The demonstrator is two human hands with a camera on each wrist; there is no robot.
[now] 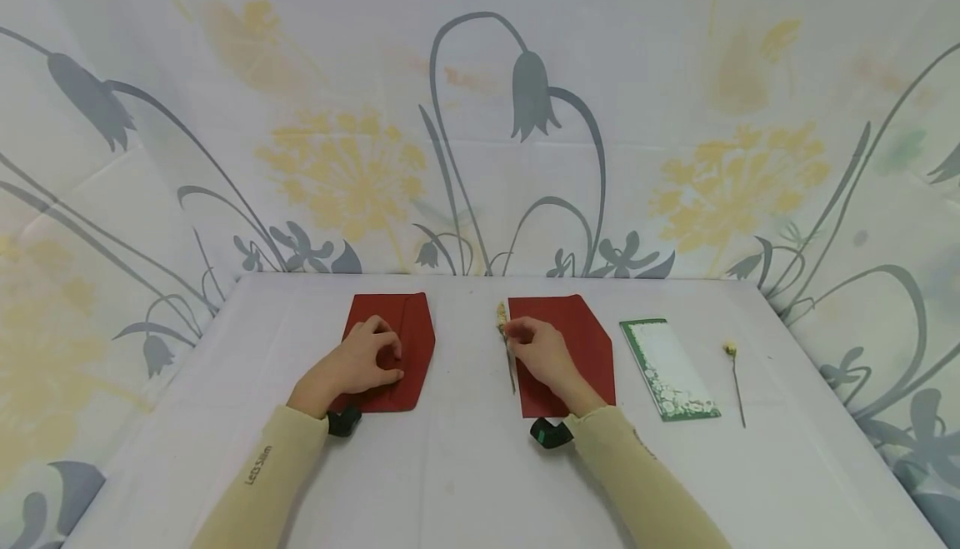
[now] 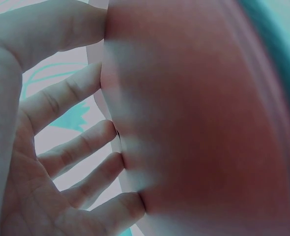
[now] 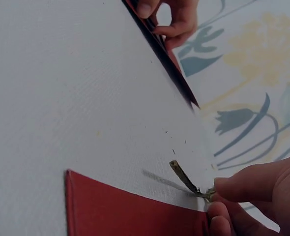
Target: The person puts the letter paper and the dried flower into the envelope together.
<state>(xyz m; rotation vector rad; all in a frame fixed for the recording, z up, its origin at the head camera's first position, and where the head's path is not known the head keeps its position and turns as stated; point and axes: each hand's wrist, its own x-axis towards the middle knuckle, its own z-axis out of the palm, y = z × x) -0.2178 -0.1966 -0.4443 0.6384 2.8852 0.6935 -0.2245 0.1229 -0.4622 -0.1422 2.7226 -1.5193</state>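
Observation:
My left hand (image 1: 366, 359) rests its fingertips on a red envelope (image 1: 420, 341) lying on the left of the table. In the left wrist view the slightly bent fingers (image 2: 81, 145) touch the red paper (image 2: 209, 128), spread apart. My right hand (image 1: 543, 356) pinches a dried yellow flower (image 1: 502, 314) by its stem, between thumb and fingertips. That flower lies along the left edge of a second red envelope (image 1: 577, 320), over which the right hand reaches. The cut stem end (image 3: 182, 174) sticks out past the fingers in the right wrist view, slightly above the cloth.
Right of the second envelope lies a white card with a green floral border (image 1: 667, 366). Farther right is another small yellow flower (image 1: 732, 351) on a thin stem. White cloth covers the table (image 1: 465, 466), and a flower-printed curtain (image 1: 480, 157) hangs behind it.

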